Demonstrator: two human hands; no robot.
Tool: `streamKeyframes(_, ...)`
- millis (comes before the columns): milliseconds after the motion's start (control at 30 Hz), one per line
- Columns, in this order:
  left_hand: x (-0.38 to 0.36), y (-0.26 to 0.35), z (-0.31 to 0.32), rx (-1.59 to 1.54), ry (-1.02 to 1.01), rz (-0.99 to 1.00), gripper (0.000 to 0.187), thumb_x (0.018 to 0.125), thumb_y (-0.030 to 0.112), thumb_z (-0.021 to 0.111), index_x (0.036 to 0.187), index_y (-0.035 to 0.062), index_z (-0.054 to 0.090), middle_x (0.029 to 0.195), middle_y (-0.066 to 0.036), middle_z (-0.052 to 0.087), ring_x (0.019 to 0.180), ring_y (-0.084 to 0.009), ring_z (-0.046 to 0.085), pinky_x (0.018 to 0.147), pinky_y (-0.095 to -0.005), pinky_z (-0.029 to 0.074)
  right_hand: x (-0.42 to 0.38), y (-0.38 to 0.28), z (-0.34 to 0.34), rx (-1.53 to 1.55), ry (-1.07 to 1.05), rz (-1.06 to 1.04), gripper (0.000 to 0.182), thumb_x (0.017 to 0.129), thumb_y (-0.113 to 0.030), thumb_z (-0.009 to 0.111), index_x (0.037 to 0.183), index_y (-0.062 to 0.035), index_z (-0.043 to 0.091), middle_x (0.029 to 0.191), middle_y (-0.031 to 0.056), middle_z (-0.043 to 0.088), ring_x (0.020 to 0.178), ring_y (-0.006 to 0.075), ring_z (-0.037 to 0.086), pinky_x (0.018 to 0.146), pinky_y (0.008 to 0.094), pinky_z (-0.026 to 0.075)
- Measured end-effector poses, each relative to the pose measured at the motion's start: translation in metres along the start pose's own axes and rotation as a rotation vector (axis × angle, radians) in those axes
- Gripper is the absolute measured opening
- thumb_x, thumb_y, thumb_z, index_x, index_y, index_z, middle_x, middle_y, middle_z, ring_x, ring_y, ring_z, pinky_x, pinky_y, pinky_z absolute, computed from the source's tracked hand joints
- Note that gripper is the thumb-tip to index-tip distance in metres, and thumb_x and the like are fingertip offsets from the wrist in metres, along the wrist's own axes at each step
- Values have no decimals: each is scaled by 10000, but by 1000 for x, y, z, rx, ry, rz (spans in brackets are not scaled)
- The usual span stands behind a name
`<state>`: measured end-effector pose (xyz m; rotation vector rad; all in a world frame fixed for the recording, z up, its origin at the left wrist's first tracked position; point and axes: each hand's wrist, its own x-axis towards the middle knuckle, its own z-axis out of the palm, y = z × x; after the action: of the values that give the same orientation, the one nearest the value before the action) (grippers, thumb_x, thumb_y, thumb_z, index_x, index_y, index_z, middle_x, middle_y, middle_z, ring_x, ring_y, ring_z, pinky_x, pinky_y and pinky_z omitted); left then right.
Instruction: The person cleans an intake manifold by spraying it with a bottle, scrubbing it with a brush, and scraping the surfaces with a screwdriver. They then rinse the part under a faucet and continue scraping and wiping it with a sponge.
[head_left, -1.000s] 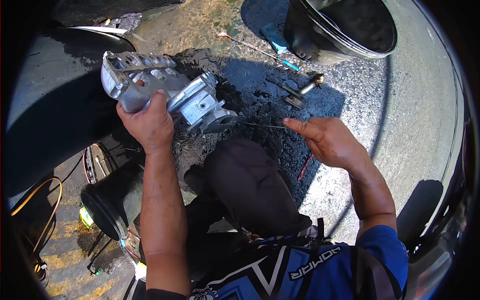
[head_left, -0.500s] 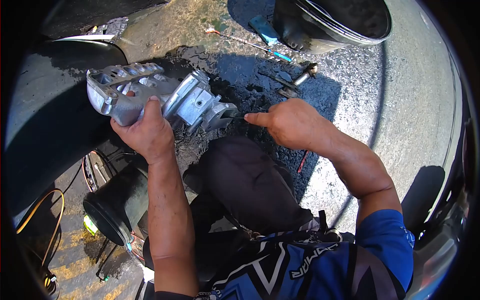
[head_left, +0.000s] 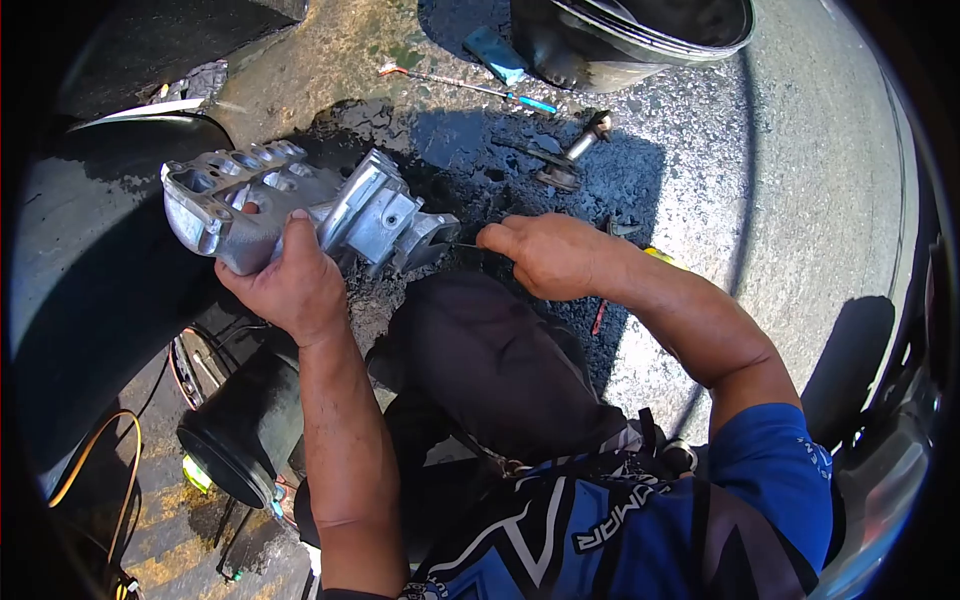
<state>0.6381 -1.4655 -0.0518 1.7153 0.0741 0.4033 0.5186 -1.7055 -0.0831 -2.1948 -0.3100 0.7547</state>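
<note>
A silver cast-metal intake manifold (head_left: 268, 205) with a row of ports and an end flange is held up above the ground, tilted. My left hand (head_left: 288, 283) grips its near side, thumb on top and a fingertip showing through an opening. Close to the flange, my right hand (head_left: 550, 257) is closed, its thumb and forefinger pressed together. A thin dark metal tool (head_left: 466, 246) runs from these fingers to the flange opening; its handle is hidden in the hand, so its kind cannot be made out.
A black bucket (head_left: 640, 75) stands at the back, near a blue block (head_left: 494, 52) and a long blue-handled tool (head_left: 530, 102). A dirty metal part (head_left: 580, 150) lies on wet ground. Another black bucket (head_left: 225, 455) lies lower left, by an orange cable (head_left: 85, 455).
The view has shifted slightly, so ground items sit further left. My right forefinger, stretched out earlier, is now more curled. My left hand keeps its grip on the intake manifold.
</note>
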Motion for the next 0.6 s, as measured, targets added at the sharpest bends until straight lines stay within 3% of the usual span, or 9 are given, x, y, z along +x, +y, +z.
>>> streamKeyframes(167,-6,2,4,16,-39,-29,568,815,-74,725,1288,-54,411,1284,-194,565,1139,-244,624,991,-385,530,15,5,3,-8,-76,79,331,925,-111,577,1251,-55,593,1043,213,689,1018,419,668,863,514,533)
streamKeyframes(267,-8,0,6,3,-66,-28,573,816,-82,719,1295,-51,405,1291,-198,565,1147,-249,625,993,-392,531,18,10,11,-28,98,-27,317,940,-126,573,1243,-40,600,1030,231,695,976,418,680,854,517,535)
streamKeyframes(367,-12,1,10,-18,-61,-13,574,817,-85,719,1296,-52,404,1286,-198,568,1149,-253,626,999,-399,529,20,7,8,19,61,-34,347,923,-109,580,1259,-27,603,1050,252,692,929,428,686,847,512,541)
streamKeyframes(467,-14,0,12,-61,-49,-17,568,811,-90,718,1286,-51,410,1279,-199,569,1150,-254,624,1005,-402,526,23,24,13,138,83,-167,422,929,-85,571,1346,-20,573,1043,261,693,904,445,687,837,499,548)
streamKeyframes(567,-10,0,11,-57,-23,-5,554,802,-103,711,1271,-49,419,1270,-193,571,1143,-252,625,1005,-403,525,11,12,-15,552,-194,129,499,933,-61,564,1430,-44,538,1016,272,697,910,425,694,820,490,551)
streamKeyframes(600,-8,-1,10,-51,-16,-9,552,800,-106,709,1267,-47,421,1269,-190,571,1141,-250,624,1004,-403,526,7,13,-14,445,-97,53,506,932,-55,560,1438,-56,540,994,267,701,894,417,697,810,487,554)
